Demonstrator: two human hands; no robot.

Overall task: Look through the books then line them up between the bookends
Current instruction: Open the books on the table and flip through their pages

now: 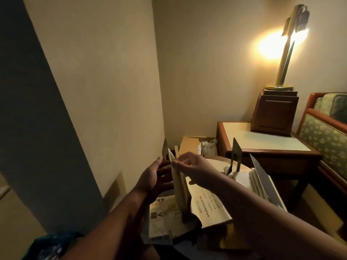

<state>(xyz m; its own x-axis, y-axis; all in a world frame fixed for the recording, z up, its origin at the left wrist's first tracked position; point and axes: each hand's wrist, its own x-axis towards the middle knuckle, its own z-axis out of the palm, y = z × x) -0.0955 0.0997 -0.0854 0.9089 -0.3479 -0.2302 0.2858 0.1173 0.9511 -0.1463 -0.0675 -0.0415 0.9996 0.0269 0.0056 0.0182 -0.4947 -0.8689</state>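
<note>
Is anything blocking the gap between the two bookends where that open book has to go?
Nothing visible does. The table between the left bookend and the right bookend looks bare, though the right hand, pinching pages of the open book, hides part. The other books lean outside the right bookend.

dim room, glaring lamp (281, 44), edges warped, perhaps slightly blurred.
</note>
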